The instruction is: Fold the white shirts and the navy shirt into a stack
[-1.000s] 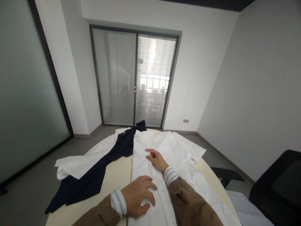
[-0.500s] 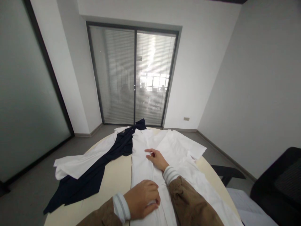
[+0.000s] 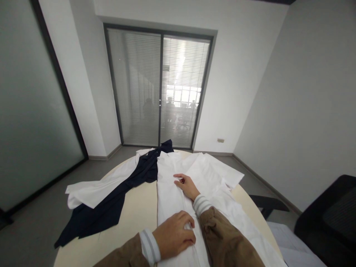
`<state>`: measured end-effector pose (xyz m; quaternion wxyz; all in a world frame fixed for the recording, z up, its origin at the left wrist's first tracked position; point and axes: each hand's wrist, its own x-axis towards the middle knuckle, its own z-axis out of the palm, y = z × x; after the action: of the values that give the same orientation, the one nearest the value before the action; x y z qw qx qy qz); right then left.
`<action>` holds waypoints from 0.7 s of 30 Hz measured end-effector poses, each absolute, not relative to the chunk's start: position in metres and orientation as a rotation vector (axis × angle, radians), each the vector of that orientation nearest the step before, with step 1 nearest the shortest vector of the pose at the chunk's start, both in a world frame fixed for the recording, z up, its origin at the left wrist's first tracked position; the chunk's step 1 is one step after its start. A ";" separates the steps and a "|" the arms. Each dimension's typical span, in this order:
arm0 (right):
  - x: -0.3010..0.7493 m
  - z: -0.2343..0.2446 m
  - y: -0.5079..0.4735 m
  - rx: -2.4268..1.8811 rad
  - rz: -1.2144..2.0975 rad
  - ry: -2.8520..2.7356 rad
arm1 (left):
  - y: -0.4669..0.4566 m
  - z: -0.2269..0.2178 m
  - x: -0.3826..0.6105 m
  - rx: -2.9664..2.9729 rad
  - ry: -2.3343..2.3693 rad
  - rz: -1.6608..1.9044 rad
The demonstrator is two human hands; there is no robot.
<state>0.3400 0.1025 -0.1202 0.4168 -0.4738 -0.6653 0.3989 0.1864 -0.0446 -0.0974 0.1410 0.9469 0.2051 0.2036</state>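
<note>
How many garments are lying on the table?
3: a white shirt under both hands, a navy garment to its left, and another white garment partly beneath the navy one. More may be hidden.

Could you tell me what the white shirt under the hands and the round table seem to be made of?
White shirt: thin matte woven cloth, probably cotton or a blend, lying flat with soft creases. Table: smooth, pale cream top with a faint sheen, likely laminate or painted board; the core cannot be told.

Both hands press a white cotton shirt (image 3: pixel 172 200) at lower centre. The left hand (image 3: pixel 175 237) lies nearest; the right hand (image 3: pixel 187 185) rests higher. A navy garment (image 3: pixel 111 207) sprawls left.
</note>
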 end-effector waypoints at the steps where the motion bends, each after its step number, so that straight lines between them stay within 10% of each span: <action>1: 0.340 -0.120 0.102 -1.199 0.998 -1.673 | -0.045 -0.099 0.187 2.763 0.630 0.539; 21: 0.331 -0.083 0.071 -1.154 0.385 -2.388 | -0.047 -0.096 0.165 2.663 0.355 0.458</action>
<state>0.3306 0.0708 -0.0830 0.2288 -0.4191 -0.8674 0.1399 0.1652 -0.0468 -0.0962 0.2069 0.9560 0.1273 0.1644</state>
